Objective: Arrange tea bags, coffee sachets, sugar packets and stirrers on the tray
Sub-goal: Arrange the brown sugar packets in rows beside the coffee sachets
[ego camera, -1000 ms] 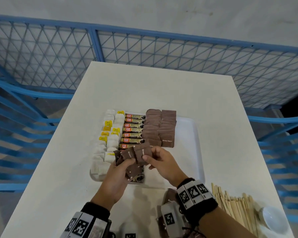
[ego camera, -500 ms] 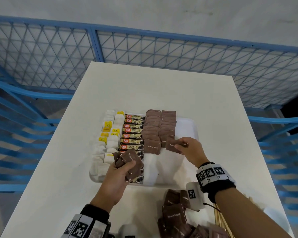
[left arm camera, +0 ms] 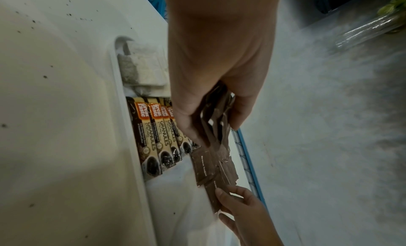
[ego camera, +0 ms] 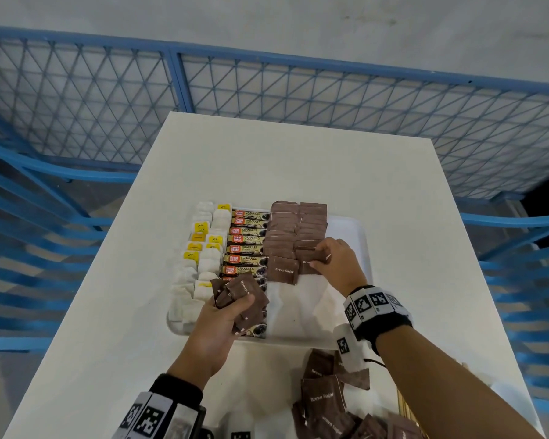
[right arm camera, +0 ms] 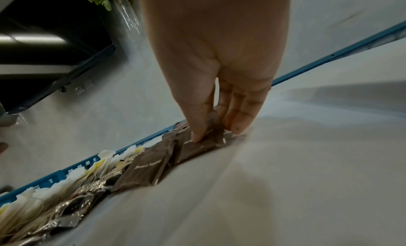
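A white tray (ego camera: 358, 248) on the table holds white tea bags (ego camera: 208, 264) with yellow tags at its left, a column of coffee sachets (ego camera: 246, 239) beside them, and two columns of brown sugar packets (ego camera: 295, 226). My left hand (ego camera: 225, 315) grips a fanned bunch of brown sugar packets (ego camera: 243, 296) over the tray's near left part; the left wrist view shows the bunch (left arm camera: 216, 121) between thumb and fingers. My right hand (ego camera: 333, 258) pinches one brown sugar packet (ego camera: 311, 259) at the near end of the right column, and its thumb (right arm camera: 198, 128) presses that packet (right arm camera: 197, 149) down.
A loose pile of brown sugar packets (ego camera: 324, 397) lies on the table in front of the tray. Wooden stirrers (ego camera: 403, 403) peek out beside my right forearm. A blue mesh railing (ego camera: 267, 87) runs behind and to both sides of the table.
My right hand carried one sugar packet from the left hand's bunch to the right column and lowered it onto the tray. The left hand stayed put, still holding the bunch.
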Demonstrator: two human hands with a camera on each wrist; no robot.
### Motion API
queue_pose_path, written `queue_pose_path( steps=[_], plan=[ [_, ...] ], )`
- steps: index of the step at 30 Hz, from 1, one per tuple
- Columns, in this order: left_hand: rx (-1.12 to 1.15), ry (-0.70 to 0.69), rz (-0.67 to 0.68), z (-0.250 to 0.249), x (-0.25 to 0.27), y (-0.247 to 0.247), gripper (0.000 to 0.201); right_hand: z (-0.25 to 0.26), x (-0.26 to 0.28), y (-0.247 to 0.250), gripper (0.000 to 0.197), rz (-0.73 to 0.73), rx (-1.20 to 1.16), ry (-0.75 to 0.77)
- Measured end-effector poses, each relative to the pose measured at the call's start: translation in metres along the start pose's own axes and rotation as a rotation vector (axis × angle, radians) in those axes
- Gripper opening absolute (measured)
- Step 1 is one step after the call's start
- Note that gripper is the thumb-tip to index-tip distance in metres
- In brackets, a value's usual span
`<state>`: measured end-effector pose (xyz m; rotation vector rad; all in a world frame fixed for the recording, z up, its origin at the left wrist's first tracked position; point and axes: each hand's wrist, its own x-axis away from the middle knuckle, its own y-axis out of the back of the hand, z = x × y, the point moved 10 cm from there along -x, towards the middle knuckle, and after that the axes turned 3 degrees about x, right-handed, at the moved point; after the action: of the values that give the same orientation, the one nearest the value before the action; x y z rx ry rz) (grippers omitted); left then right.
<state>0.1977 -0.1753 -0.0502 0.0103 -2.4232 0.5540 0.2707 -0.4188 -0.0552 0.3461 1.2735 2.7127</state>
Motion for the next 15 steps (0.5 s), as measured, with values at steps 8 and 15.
queue_pose_path(
  steps=[8, 15],
  plan=[
    [0.015, -0.019, 0.006, -0.001, 0.000, -0.006, 0.027, 0.017, 0.020, 0.012, 0.034, -0.165, 0.015, 0.093],
    [-0.005, -0.081, 0.015, -0.008, 0.003, -0.013, 0.024, 0.073, 0.075, -0.029, 0.021, 0.278, -0.385, 0.074]
  ],
)
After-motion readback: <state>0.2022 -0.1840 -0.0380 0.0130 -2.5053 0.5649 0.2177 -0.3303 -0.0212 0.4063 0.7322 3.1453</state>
